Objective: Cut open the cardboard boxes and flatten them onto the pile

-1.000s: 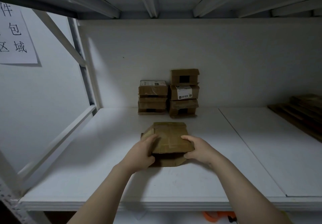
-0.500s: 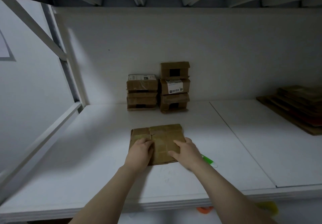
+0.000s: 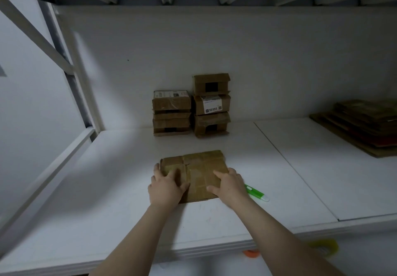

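Observation:
A flattened brown cardboard box [image 3: 197, 164] lies on the white shelf [image 3: 120, 189] in front of me. My left hand [image 3: 166, 186] presses flat on its left part with straight fingers. My right hand [image 3: 228, 182] presses on its right part, fingers spread. A green cutter [image 3: 256, 194] lies on the shelf just right of my right hand. Two stacks of taped boxes stand against the back wall: a left stack [image 3: 171, 113] and a taller right stack [image 3: 211, 104]. The pile of flattened cardboard [image 3: 365, 125] sits at the far right.
A white back wall [image 3: 236, 60] closes the shelf and a slanted frame brace [image 3: 34, 35] runs on the left. Shelf beams hang overhead. Below the front edge are an orange object [image 3: 251, 253] and a yellow tape roll [image 3: 324, 246]. A seam [image 3: 296, 172] splits the shelf boards.
The box, partly raised and folded a second ago, now lies flat under both palms. The green cutter has come into view to the right of my right hand.

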